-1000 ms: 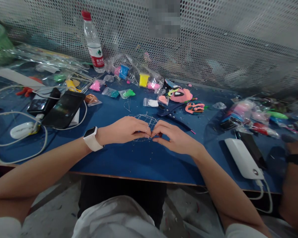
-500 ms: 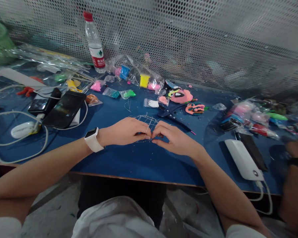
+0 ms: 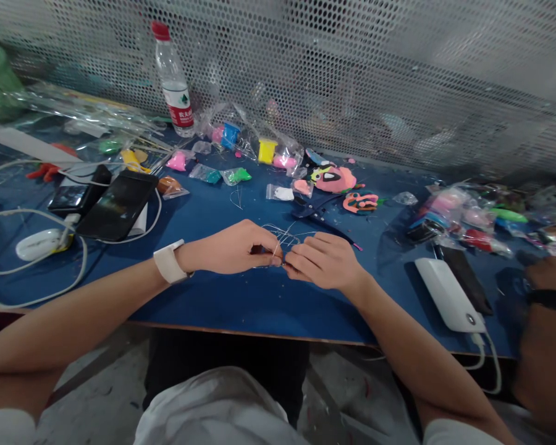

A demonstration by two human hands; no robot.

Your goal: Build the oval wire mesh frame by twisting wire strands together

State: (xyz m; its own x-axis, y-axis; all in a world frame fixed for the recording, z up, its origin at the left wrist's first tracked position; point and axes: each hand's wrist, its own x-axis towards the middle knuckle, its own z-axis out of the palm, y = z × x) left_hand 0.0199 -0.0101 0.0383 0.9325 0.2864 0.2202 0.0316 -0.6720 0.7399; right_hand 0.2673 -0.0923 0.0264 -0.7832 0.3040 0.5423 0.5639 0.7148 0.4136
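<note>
My left hand and my right hand meet fingertip to fingertip over the blue table. Both pinch a thin silver wire frame that rises a little behind the fingers. The fingers of each hand are curled closed on the wire. A white watch sits on my left wrist. Most of the frame's lower part is hidden by my fingers.
A water bottle stands at the back by the perforated screen. Small bags of coloured clay, a pink clay figure, a black phone, a white mouse and a white power bank lie around. Another person's arm is at the right edge.
My right hand has rolled over, its fingers curling down more tightly onto the wire. The wire frame now looks tilted and flatter behind my fingers. The left hand stays almost still.
</note>
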